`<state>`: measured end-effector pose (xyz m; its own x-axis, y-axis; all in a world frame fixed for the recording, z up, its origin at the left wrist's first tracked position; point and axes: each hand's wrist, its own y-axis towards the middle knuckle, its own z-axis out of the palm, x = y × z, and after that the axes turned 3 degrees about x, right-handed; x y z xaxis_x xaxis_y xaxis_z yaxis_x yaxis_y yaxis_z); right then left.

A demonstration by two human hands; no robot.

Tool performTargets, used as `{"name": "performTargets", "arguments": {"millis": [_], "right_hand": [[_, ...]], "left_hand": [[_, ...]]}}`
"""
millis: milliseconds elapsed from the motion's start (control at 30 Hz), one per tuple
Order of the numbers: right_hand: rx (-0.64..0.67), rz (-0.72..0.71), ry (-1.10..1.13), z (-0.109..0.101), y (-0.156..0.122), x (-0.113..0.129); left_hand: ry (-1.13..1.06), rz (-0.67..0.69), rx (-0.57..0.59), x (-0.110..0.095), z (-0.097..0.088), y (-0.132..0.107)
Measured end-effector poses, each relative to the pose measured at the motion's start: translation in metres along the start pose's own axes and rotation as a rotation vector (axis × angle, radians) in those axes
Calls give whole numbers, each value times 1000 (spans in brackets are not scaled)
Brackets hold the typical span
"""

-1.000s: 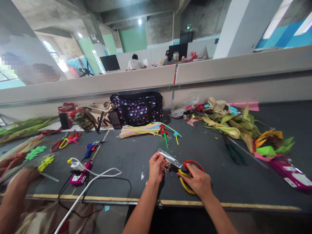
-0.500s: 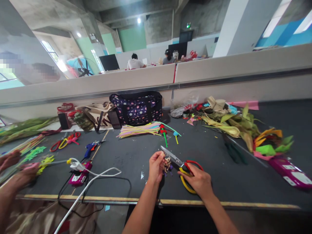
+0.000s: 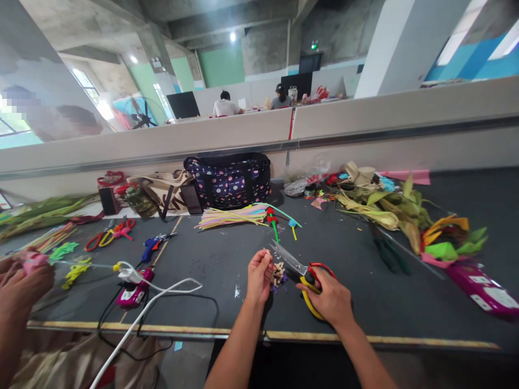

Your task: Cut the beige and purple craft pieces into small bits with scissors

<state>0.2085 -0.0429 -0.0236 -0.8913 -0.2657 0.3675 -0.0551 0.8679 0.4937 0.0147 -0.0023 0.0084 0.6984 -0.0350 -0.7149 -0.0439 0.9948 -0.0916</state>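
Observation:
My left hand [image 3: 260, 274] is closed in a pinch on a small pale piece [image 3: 267, 252], mostly hidden by the fingertips. In my right hand [image 3: 332, 296] is a pair of scissors [image 3: 292, 259] with red and yellow handles. Their blades stand slightly apart and point up-left, with the tips just right of my left fingertips. Under the blades, beside my left hand, lies a small pile of cut beige and purple bits [image 3: 278, 275]. Beyond my hands are a red flower on a green stem [image 3: 272, 219] and a small blue one on a yellow stem [image 3: 293, 226].
Pastel pipe cleaners [image 3: 231, 216] lie before a dotted dark bag [image 3: 229, 181]. Dried husks [image 3: 389, 210], dark-handled pliers [image 3: 389, 251] and a magenta device [image 3: 482, 289] are right. Left are a glue gun [image 3: 152, 247], a white cable [image 3: 162, 294] and a co-worker's hands [image 3: 28, 283].
The scissor blades have parted a little and their tips sit slightly farther from my left fingertips. The co-worker's hands have come together, lifting a pink thing up and left.

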Motion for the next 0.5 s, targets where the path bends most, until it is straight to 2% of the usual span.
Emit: {"name": "performTargets", "arguments": {"millis": [300,500], "right_hand": [[-18,-47,-27,7,-4,-5],[-39,-41,-37,4,-3,-3]], "left_hand": [[61,50,16,0,1,-3],[53,53,41,1,2,-3]]}}
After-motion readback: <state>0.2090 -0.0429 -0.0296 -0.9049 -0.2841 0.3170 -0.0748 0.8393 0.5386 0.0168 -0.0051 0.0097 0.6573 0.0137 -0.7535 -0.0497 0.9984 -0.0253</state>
